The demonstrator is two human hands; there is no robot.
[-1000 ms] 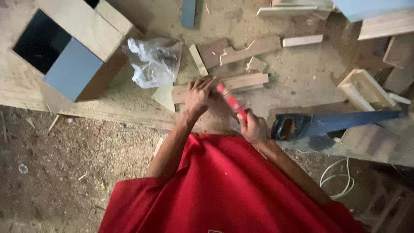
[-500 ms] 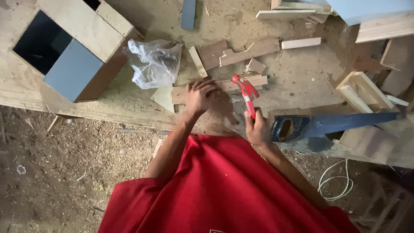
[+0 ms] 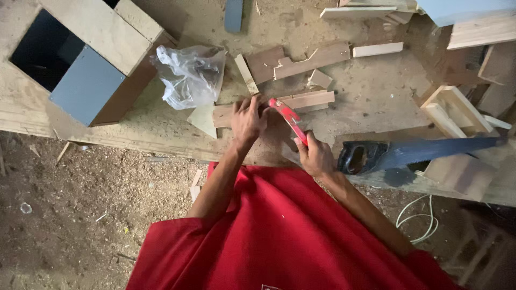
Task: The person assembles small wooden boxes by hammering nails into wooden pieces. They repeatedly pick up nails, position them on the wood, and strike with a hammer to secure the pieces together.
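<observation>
Your right hand (image 3: 316, 157) is wrapped around the red hammer (image 3: 288, 119), whose long axis slants up-left with its head toward the wood strip (image 3: 279, 104) that your left hand (image 3: 248, 119) presses flat with spread fingers.

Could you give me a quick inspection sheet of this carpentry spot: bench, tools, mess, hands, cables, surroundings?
Surface: wooden bench, dusty, scattered with offcuts.
Job's things: red hammer, its head down by a wood strip.
Clutter: crumpled plastic bag; handsaw with black handle, lying at the bench edge; open box with a grey panel; small wooden frame.
Hands: left hand pressed on the strip; right hand gripping the hammer handle.
Cables: pale cord looped on the floor.
Surroundings: floor covered in sawdust; person wears a red shirt.
</observation>
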